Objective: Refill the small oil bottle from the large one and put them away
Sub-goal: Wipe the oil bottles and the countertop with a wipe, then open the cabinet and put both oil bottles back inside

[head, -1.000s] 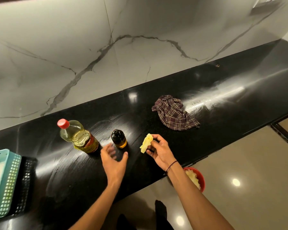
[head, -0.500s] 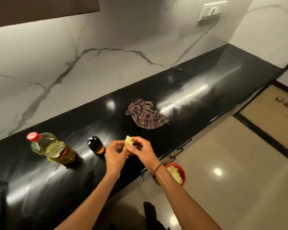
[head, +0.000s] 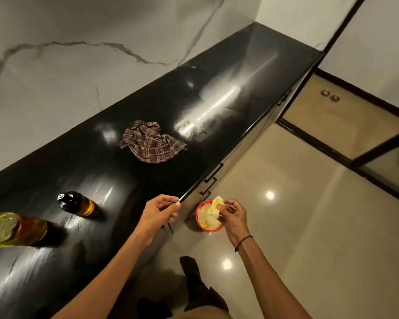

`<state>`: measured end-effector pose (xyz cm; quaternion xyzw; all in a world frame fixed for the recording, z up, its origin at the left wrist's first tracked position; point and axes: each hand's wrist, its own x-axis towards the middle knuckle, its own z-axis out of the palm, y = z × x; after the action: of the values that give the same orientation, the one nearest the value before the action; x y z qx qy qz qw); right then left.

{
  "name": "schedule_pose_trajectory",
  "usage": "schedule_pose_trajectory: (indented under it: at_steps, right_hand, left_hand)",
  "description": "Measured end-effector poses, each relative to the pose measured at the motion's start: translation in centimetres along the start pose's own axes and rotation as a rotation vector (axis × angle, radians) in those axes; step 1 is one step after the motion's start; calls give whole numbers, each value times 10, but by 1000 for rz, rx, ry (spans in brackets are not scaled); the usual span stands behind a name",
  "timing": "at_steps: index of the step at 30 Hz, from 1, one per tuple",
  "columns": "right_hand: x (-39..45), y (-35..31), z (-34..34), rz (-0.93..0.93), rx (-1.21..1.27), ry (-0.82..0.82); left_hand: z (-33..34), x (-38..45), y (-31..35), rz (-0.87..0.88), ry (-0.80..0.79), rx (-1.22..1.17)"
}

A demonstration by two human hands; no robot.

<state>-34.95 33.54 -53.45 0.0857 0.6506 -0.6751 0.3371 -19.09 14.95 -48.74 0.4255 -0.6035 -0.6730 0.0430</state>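
Head view: a crumpled yellowish wad (head: 213, 207) is pinched by the right hand (head: 232, 217) over the red bin (head: 199, 223); left hand (head: 158, 212) loosely curled, empty. Small oil bottle (head: 77, 203) and large oil bottle (head: 16, 229) stand on the counter (head: 217, 93). Judged: cleanup; stowing remains.

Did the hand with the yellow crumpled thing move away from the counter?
Yes. The right hand carried the yellow wad off the black counter, past its front edge, and now holds it over the red bin on the floor.
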Motion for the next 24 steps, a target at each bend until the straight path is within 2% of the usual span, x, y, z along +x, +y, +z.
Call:
schedule_pose_trajectory:
  at_steps: [4,10,16,19,24]
  right_hand:
    - [18,-3,-23,37,30,60]
    - [55,-5,-22,77,51,100]
    - [97,12,-32,356,-54,315]
    - [100,22,-40,439,-93,392]
    - [87,34,-42,466,-148,360]
  left_hand:
    - [13,-3,0,3,-13,27]
    - [9,3,-3,-33,36,23]
    - [-12,6,-10,-34,79,51]
    - [-18,7,-9,-29,83,33]
    - [-12,16,-4,3,105,27]
